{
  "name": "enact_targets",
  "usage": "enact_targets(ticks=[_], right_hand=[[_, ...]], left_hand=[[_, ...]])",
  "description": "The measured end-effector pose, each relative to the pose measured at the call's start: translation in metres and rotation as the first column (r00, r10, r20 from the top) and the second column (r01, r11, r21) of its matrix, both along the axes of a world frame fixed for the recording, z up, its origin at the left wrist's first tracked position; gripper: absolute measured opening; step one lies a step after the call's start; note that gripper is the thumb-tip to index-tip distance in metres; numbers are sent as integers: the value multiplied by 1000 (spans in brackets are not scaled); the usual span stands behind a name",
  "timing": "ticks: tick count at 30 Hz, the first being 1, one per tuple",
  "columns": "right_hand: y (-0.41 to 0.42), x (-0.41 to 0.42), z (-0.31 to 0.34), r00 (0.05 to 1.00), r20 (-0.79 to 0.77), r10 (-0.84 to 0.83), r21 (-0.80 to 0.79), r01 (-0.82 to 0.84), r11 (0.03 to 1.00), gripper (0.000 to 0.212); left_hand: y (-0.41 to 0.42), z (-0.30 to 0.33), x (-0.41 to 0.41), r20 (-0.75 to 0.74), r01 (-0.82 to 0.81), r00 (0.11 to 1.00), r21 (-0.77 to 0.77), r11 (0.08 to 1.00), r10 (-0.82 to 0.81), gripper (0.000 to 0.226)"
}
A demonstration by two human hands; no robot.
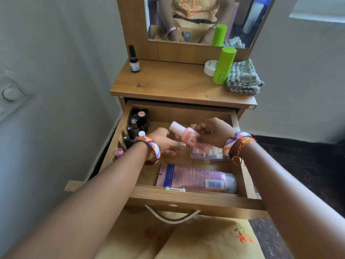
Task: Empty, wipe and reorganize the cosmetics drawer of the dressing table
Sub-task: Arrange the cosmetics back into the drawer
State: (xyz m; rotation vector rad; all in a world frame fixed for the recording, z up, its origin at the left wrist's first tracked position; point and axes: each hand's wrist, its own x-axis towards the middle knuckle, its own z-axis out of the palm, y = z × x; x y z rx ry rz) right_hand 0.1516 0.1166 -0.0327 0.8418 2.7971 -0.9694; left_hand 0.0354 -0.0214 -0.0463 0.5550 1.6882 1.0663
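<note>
1. Both hands, left (169, 142) and right (214, 134), curl fingers round a pink bottle (183, 134) above the open drawer (196, 200).
2. Its lower end hides behind the right fingers.
3. Left-corner lipsticks (139, 121) blur together.

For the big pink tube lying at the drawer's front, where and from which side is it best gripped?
Grip the pink tube round its middle, from above. It lies flat on its side along the drawer front wall, cap end pointing right, so only its top is open to fingers.
</note>
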Motion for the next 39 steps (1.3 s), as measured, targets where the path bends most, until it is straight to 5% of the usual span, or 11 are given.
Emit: enact_targets(ticks=[4,7,12,29,36,39], right_hand=[[-6,9,23,945,302,129,155,-182,971,31],[-13,9,28,895,423,138,180,-232,956,33],[-21,7,19,844,522,119,190,-252,949,37],[-32,16,8,901,434,17,397,-209,894,21],[-29,18,12,878,478,31,291,-192,937,26],[-21,21,23,908,419,11,266,-135,955,31]], left_hand=[[2,-4,-3,28,-71,997,-18,997,71,15],[0,-7,-2,-19,56,998,-34,998,-57,14],[-2,-10,7,-330,271,895,-135,953,-301,18],[1,-11,17,-449,297,831,-140,945,-328,5],[4,-13,18,-515,368,752,-190,910,-412,20],[5,-11,16,-607,302,737,-96,948,-297,22]])
